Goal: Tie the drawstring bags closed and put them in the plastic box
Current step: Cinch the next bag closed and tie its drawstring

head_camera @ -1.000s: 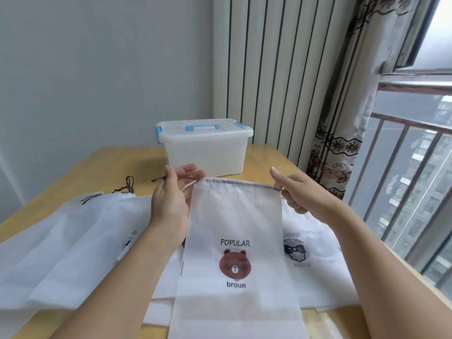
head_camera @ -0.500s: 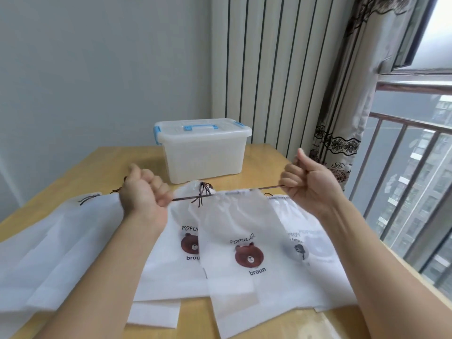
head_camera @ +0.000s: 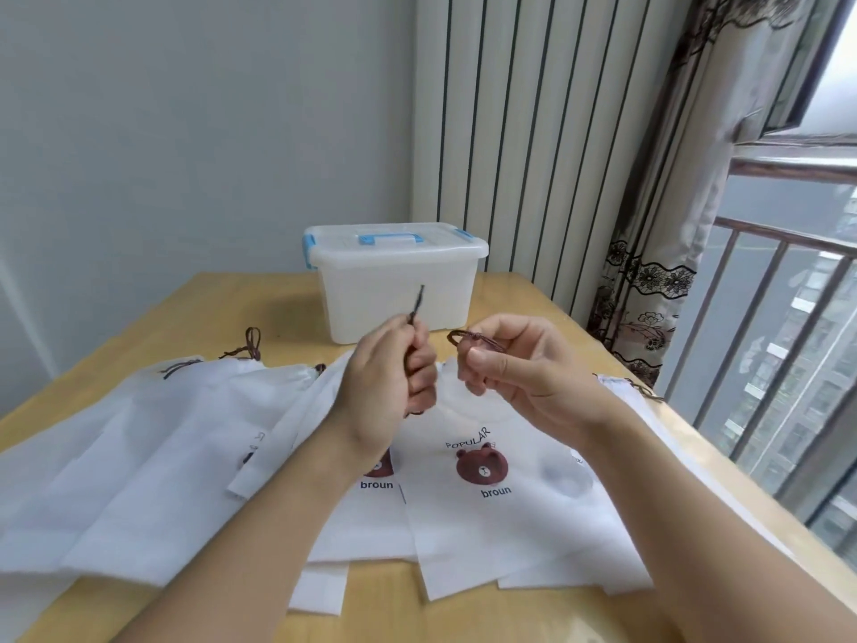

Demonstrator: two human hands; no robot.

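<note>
A white drawstring bag with a brown bear print point(head_camera: 482, 494) lies on the wooden table point(head_camera: 259, 308) in front of me, its mouth gathered between my hands. My left hand point(head_camera: 385, 392) grips one brown drawstring end point(head_camera: 417, 301), which sticks up above the fist. My right hand point(head_camera: 514, 368) pinches the other cord, bent into a small loop point(head_camera: 457, 335). The two hands are close together above the bag's top. The translucent plastic box point(head_camera: 399, 285) with blue handle and clips stands behind them, lid on.
Several more white drawstring bags point(head_camera: 139, 438) lie spread over the table's left and middle, another bag point(head_camera: 621, 387) at the right edge. A curtain point(head_camera: 649, 271) and a window railing point(head_camera: 765, 345) stand to the right, a wall behind.
The hands had pulled the cords wide apart, cinching the bag's mouth. Now they have come together over the bag, the right one holding a loop of cord.
</note>
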